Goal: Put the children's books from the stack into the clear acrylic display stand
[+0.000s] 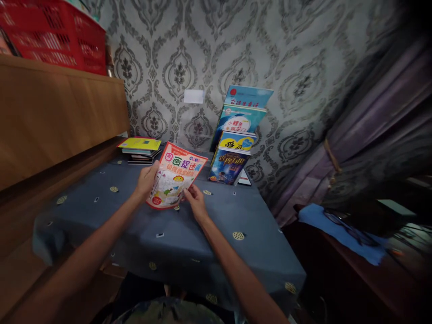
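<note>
An orange booklet (177, 175) with big coloured Chinese characters is held tilted above the bench (202, 243), near its far middle. The left hand (146, 180) is clamped on the booklet's left edge. The right hand (195, 200) pinches its near corner. Standing books (236, 139) with Chinese titles lean far right.

**A:** anyone catch what the covers said?

**B:** some of them. The booklet (175, 177) near the middle had big coloured characters across the top, which looked like 图画捉迷藏. The red line under that was too smeared to read. Farther back and a bit right, the teal book (239, 122) read 小鲤鱼 over 跳龙门.

**A:** and the ones around it?

**B:** nope. The blue book (249, 96) above it had yellow characters, the yellow book (236, 141) black ones and the dark book (228, 165) gold ones. All were too blurry to make out.
</note>
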Demonstrator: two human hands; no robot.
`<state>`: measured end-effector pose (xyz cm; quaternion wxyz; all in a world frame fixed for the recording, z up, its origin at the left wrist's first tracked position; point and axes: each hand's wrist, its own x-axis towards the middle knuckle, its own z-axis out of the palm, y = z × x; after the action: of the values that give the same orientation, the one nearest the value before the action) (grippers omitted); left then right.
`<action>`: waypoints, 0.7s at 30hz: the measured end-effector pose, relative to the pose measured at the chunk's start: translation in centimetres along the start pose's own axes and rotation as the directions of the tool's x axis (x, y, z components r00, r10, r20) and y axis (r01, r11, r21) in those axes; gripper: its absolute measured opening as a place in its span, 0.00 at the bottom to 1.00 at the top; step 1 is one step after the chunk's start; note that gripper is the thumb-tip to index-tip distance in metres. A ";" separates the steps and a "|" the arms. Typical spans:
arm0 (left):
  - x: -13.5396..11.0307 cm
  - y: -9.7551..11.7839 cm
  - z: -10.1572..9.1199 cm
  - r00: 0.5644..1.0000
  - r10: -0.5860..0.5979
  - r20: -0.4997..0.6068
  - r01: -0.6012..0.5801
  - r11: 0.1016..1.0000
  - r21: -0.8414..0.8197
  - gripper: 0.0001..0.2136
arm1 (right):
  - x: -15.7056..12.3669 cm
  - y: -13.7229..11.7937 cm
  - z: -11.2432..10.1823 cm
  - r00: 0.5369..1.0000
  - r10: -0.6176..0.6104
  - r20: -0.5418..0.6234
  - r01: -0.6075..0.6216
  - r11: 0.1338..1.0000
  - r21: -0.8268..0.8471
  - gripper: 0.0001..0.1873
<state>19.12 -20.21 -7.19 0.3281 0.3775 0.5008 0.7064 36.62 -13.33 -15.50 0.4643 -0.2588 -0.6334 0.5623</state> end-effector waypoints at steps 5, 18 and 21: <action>1.1 -1.4 1.6 0.994 -0.077 -0.073 0.062 0.979 -0.197 0.27 | 0.8 -1.3 -1.7 0.996 0.088 -0.020 -0.087 0.995 0.041 0.27; 3.2 -7.8 -4.3 0.948 -0.310 0.067 0.287 0.927 0.242 0.16 | 0.0 -0.2 -4.5 0.928 0.341 0.153 -0.330 0.940 -0.091 0.26; 3.7 -8.2 -5.5 0.961 -0.247 0.126 0.174 0.890 0.421 0.17 | -0.2 0.4 -4.4 0.914 0.360 0.185 -0.331 0.928 -0.171 0.25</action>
<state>13.25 -17.35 -15.40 0.3605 0.4416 0.6435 0.5108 40.51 -11.37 -16.21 0.2682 -0.3362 -0.6605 0.6154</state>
